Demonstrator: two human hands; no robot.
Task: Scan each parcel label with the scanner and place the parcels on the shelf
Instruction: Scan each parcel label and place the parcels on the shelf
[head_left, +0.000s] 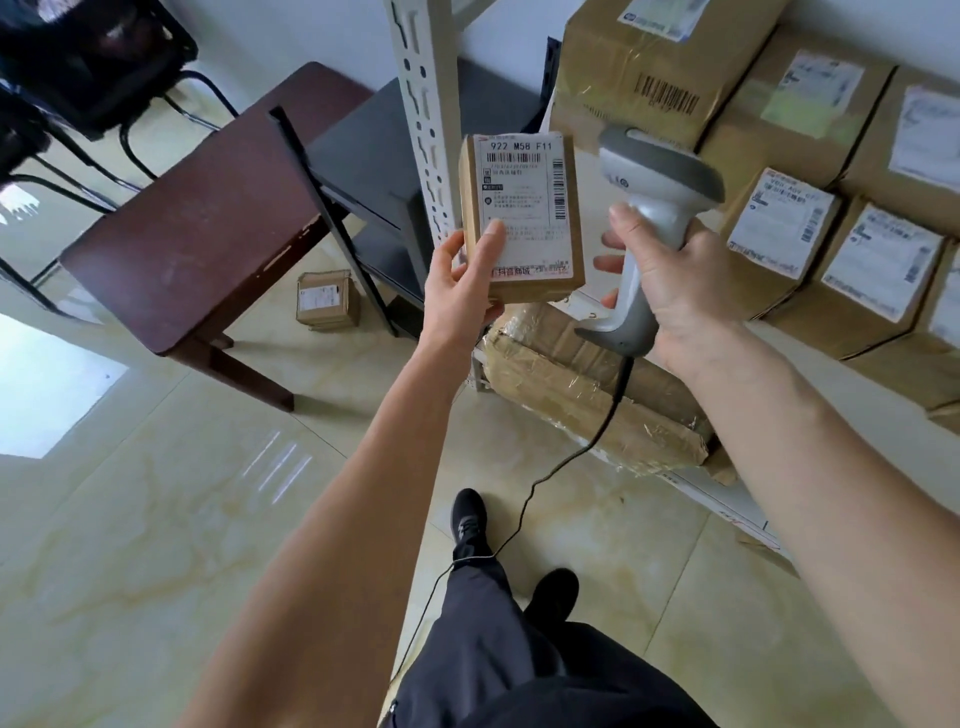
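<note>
My left hand (460, 283) grips a small brown parcel (522, 213) from below, thumb on its white label, which faces me. My right hand (670, 280) grips the handle of a grey corded scanner (657, 182) just right of the parcel, its head up beside the label. The white metal shelf (423, 104) stands behind, with several labelled parcels (779, 234) stacked on it to the right.
A large taped box (582, 384) lies on the shelf's low level under my hands. One small parcel (327, 301) sits on the tiled floor beside a dark wooden table (208, 208). The scanner cable (524, 504) trails down past my legs. Black chairs (78, 67) stand top left.
</note>
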